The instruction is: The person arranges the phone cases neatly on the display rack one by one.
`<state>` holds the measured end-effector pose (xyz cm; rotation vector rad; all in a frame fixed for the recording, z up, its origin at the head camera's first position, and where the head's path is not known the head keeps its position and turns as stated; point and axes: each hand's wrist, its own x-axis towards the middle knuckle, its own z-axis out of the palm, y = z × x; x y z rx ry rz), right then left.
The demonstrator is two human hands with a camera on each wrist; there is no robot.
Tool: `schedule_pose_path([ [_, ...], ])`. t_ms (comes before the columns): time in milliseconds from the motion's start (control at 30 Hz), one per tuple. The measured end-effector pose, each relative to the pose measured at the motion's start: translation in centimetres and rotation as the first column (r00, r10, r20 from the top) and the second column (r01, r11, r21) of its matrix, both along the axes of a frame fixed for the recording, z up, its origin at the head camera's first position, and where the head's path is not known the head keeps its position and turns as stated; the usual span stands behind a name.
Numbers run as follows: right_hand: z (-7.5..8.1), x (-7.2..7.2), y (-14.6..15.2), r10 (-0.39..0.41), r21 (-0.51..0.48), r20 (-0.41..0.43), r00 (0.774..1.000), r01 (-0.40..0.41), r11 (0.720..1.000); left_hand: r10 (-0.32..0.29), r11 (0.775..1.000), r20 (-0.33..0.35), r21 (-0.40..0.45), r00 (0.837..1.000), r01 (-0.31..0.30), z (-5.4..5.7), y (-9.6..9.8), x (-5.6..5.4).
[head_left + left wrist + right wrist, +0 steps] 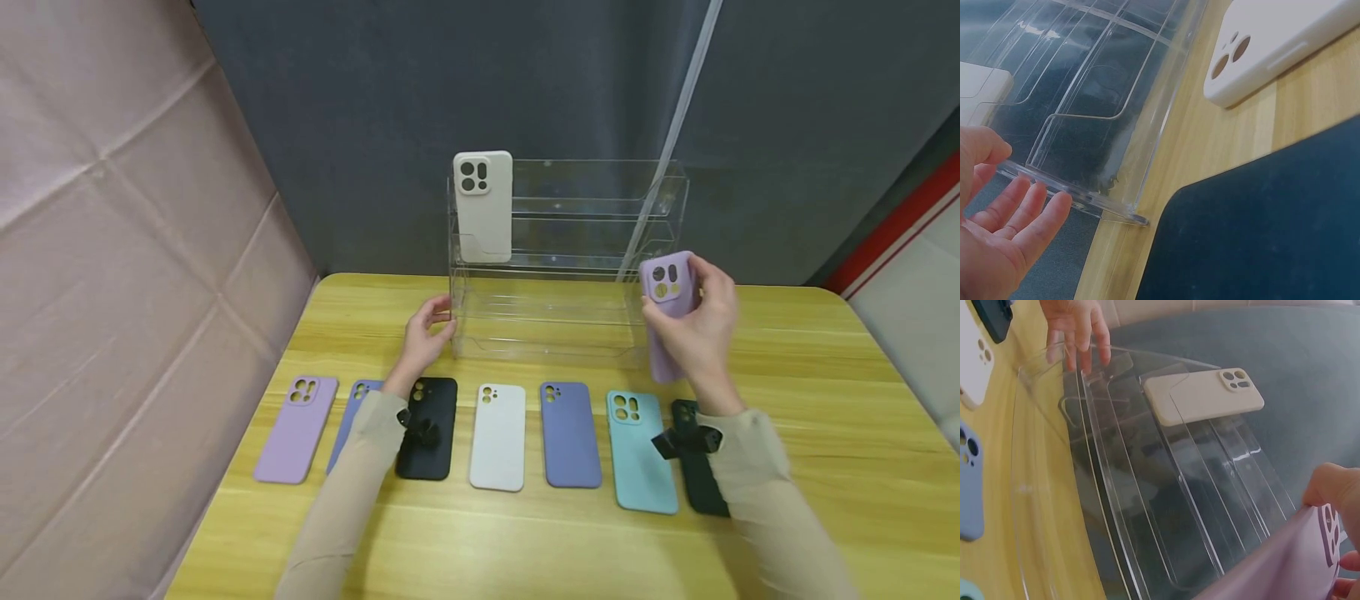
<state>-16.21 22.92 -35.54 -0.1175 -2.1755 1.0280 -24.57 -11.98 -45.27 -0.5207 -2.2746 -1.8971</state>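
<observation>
The left hand (427,335) reached to the left end of the clear rack (570,271), palm turned inward, its fingers loosely bent and apart, gripping nothing, the tips at the side panel's edge. The right hand (705,329) was raised by the rack's right end, thumb and fingers bent in a pinch across the sides of a lilac phone case (679,305), which it held nearly upright, camera cutout at the top. Only the head view took in the whole row of seven cases (498,450) on the table; the left wrist view alone showed a narrow slot in the side of a white case (1285,59), while the right wrist view caught the left fingers (1085,359) at the transparent panel
</observation>
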Motion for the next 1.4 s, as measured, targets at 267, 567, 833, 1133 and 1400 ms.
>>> schedule_pose_path([
  [267, 0.8, -0.9, -1.6, 0.018, -0.018, -0.017, 1.0, -0.018, 1.0, -0.038, 0.999, -0.024, 0.015, 0.999, 0.039, 2.2, 0.2, 1.4],
  [567, 1.8, -1.9, -3.1, 0.062, -0.07, -0.009, 0.998, -0.063, 0.996, -0.039, 0.999, -0.014, 0.005, 0.999, 0.039, 3.0, 0.3, 1.9],
  [833, 3.0, -3.2, -4.5, 0.109, -0.088, -0.04, 0.993, -0.112, 0.99, -0.043, 0.999, -0.031, 0.003, 0.999, 0.043, 2.9, 0.3, 1.9],
  [1133, 4.8, -5.2, -6.0, 0.143, -0.081, -0.088, 0.986, -0.15, 0.985, -0.037, 0.999, -0.034, -0.002, 0.999, 0.037, 2.3, 0.2, 1.4],
  [1400, 6.5, -7.4, -7.3, 0.159, -0.082, -0.116, 0.98, -0.169, 0.982, -0.03, 0.999, -0.077, 0.011, 0.997, 0.031, -0.2, -0.2, -0.1],
])
